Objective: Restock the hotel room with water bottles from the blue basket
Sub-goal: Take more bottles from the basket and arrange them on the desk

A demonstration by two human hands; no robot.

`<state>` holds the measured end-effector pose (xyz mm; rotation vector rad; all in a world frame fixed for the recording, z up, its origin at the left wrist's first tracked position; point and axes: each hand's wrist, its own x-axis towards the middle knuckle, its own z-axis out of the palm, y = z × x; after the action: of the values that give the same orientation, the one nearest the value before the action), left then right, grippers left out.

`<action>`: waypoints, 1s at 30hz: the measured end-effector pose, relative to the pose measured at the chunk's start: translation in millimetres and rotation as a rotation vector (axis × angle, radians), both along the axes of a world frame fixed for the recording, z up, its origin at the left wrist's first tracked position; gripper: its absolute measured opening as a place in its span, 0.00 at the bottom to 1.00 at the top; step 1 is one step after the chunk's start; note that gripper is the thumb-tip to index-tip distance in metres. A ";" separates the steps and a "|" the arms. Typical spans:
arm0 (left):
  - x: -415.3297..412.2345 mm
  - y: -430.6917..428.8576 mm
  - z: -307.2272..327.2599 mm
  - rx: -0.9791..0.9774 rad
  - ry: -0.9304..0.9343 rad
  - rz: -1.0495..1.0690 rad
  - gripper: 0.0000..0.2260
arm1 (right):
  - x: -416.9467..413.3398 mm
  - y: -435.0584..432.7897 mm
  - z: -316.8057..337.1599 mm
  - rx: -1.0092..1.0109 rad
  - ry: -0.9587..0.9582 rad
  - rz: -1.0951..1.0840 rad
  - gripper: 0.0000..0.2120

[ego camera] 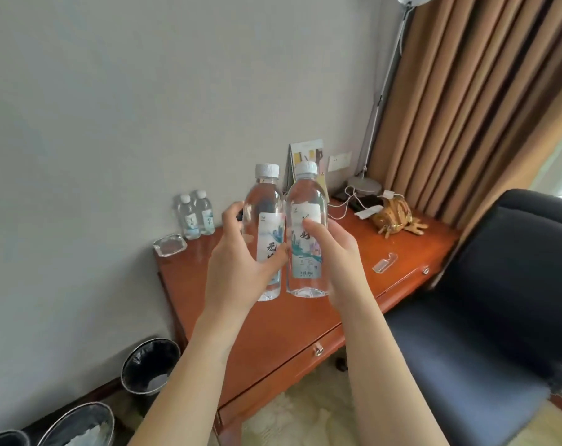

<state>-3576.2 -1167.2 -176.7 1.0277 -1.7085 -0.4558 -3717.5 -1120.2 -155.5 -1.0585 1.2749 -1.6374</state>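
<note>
The left grip (241, 262) curls round one upright water bottle (264, 214). The right grip (339, 252) holds a second bottle (306, 201) beside it, over the surface (289, 323).

two clear, full water bottles with white caps and white-and-teal labels are held upright, close side by side, above the desk (273, 333): the left bottle (266, 226) gripped in the left hand (237, 268), the right bottle (305, 262) in the right hand (337, 252). at ten o'clock from them, two more capped bottles (204, 215) stand upright together on the desk's far corner.
</note>
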 end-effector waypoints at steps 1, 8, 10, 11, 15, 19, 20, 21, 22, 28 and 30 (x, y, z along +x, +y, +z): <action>-0.5 -9.6 -1.5 0.002 -0.002 0.019 0.38 | -1.3 -12.3 -2.4 0.007 -0.010 0.016 0.13; -10.4 -74.0 -19.8 0.085 0.022 0.140 0.38 | -14.5 -95.2 -19.1 0.044 -0.033 0.153 0.14; -15.3 -96.2 -26.9 0.110 0.026 0.193 0.40 | -19.8 -122.3 -23.5 0.053 -0.031 0.198 0.14; -18.2 -108.3 -30.1 0.123 0.033 0.222 0.40 | -23.0 -137.6 -25.6 0.059 -0.030 0.223 0.14; -32.2 -154.6 -43.3 0.198 0.078 0.313 0.41 | -38.5 -197.9 -35.6 0.102 -0.030 0.341 0.17; -49.4 -202.5 -55.1 0.256 0.057 0.405 0.40 | -56.2 -260.0 -47.4 0.137 -0.051 0.437 0.17; -54.1 -214.1 -58.0 0.267 0.052 0.425 0.39 | -61.0 -274.6 -50.6 0.146 -0.062 0.458 0.16; -59.0 -226.2 -60.4 0.277 0.055 0.442 0.38 | -65.4 -289.8 -54.1 0.157 -0.074 0.479 0.16; -63.5 -237.4 -62.6 0.286 0.059 0.456 0.38 | -69.6 -303.8 -57.6 0.167 -0.085 0.497 0.16; -76.0 -290.7 -79.3 0.315 0.036 0.515 0.39 | -80.3 -365.4 -80.4 0.219 -0.107 0.549 0.15; -75.3 -307.9 -88.2 0.325 0.038 0.514 0.40 | -80.7 -384.3 -91.9 0.250 -0.107 0.559 0.16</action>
<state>-3651.5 -1475.1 -265.0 1.6261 -1.2911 -0.4171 -3798.2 -1504.5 -247.4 -1.0371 0.9672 -1.0668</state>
